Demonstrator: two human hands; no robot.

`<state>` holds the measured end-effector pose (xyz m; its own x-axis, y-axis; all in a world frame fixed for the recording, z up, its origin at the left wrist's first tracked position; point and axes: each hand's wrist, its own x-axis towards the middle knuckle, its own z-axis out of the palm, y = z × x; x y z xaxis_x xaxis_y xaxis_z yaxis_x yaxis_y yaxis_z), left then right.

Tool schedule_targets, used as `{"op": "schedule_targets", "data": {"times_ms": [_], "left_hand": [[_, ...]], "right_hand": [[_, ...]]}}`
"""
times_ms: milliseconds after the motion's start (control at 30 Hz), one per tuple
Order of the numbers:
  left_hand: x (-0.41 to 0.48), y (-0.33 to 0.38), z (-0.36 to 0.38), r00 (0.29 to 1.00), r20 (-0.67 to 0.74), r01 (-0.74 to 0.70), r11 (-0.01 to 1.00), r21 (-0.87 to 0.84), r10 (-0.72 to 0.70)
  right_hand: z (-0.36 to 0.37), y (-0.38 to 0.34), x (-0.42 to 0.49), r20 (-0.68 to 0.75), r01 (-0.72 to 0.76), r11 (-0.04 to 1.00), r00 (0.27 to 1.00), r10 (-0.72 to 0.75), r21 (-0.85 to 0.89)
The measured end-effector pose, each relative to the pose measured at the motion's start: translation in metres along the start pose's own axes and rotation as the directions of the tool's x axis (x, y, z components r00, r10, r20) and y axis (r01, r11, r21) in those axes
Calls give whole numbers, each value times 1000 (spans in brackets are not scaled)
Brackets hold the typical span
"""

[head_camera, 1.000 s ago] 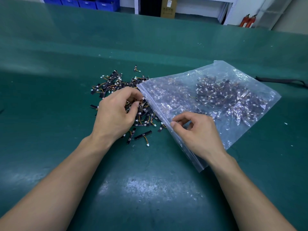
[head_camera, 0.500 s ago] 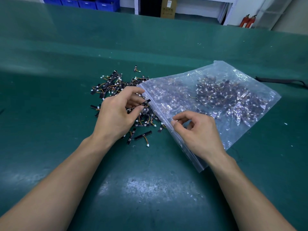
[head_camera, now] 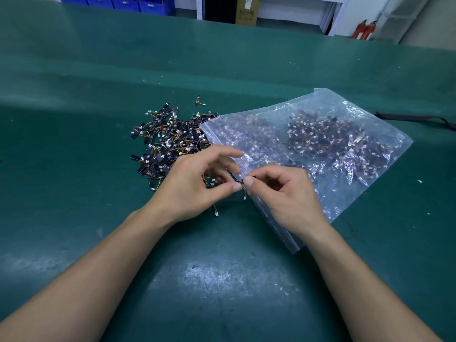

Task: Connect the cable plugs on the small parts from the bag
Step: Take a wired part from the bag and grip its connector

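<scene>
the left hand (head_camera: 195, 186) and the right hand (head_camera: 283, 193) met thumb tip to thumb tip above the table, both pinching one small part (head_camera: 240, 180) between them. the left hand used its thumb and a curled finger, with the forefinger stretched out over the top. the right hand used its thumb and bent forefinger, its other fingers folded toward the palm. the part was a dark sliver, mostly hidden by the fingertips. a thin orange wire ran down from it to a white plug (head_camera: 245, 198) that hung free just below the two thumbs. whether any plug was seated could not be told. a second white plug (head_camera: 216, 214) on its own wire showed just below the base of the left thumb, and where that wire led was hidden under the palm.

just behind the left hand lay the loose pile of small parts (head_camera: 167, 141) — black strips with orange and yellow wires and white plugs, spread on the green table (head_camera: 74, 193). the clear bag (head_camera: 340, 191) lay flat to the right of the pile, its mouth edge running under the right hand, with many more parts showing through the plastic. beyond the bag a black strap (head_camera: 414, 117) lay on the table. past the far edge stood blue bins (head_camera: 118, 2), a cardboard box (head_camera: 246, 11) and two red fire extinguishers (head_camera: 364, 29).
</scene>
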<state>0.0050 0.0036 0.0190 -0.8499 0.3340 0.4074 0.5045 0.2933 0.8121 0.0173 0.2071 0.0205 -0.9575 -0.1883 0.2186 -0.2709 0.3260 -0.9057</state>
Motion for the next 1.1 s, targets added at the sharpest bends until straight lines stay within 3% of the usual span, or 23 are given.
{"op": "schedule_targets", "data": {"times_ms": [167,700,1100], "left_hand": [[1,2,-1,998,-49,54,996,74,-50],[0,6,1,999,-4,49,997,65,-49],[2,4,3,994,-67,-75,980,184,89]], "right_hand": [[-1,-4,1,-57,-22,992,998,30,126],[1,-4,1,-25,-20,989,999,24,147],[3,-7,0,-30,-38,983,999,44,178]]}}
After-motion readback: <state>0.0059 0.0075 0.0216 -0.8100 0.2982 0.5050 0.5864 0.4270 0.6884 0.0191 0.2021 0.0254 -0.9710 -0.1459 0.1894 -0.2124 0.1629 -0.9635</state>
